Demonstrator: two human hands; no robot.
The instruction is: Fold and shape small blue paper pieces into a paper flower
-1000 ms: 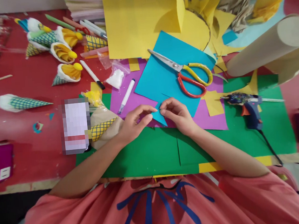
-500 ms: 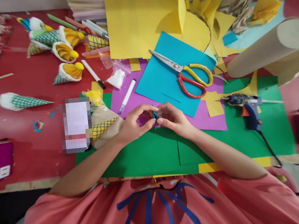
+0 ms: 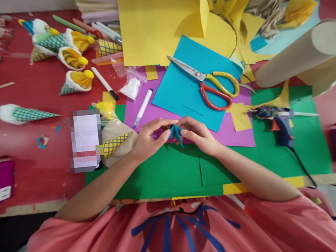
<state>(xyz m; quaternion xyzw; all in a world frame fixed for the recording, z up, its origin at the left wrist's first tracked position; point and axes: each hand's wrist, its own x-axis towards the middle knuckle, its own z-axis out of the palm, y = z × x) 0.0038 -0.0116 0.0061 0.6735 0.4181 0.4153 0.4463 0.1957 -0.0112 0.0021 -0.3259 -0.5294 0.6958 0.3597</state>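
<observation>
A small piece of folded blue paper point(image 3: 176, 133) is pinched between my two hands, its pleats fanning toward me with one point hanging down. My left hand point(image 3: 154, 137) grips its left side with thumb and fingers. On the right side, my right hand point(image 3: 197, 134) holds it the same way. Below them lie purple paper point(image 3: 234, 137) and green paper point(image 3: 161, 178). Just beyond my hands is a sheet of blue paper point(image 3: 170, 90) with red-and-yellow-handled scissors point(image 3: 208, 80) lying open on it. A capped white marker point(image 3: 143, 107) rests up and left of my left hand.
A glue gun point(image 3: 277, 121) with its cord lies to the right, near a large paper roll point(image 3: 300, 55). Several patterned paper cones point(image 3: 76, 81) sit at the upper left. Yellow sheets point(image 3: 158, 28) cover the back. A blurred-out object point(image 3: 86, 140) is left of my left forearm.
The folded blue paper has turned in my fingers: it showed thin edges before, and now its pleated faces spread toward me. My hands stay in nearly the same place.
</observation>
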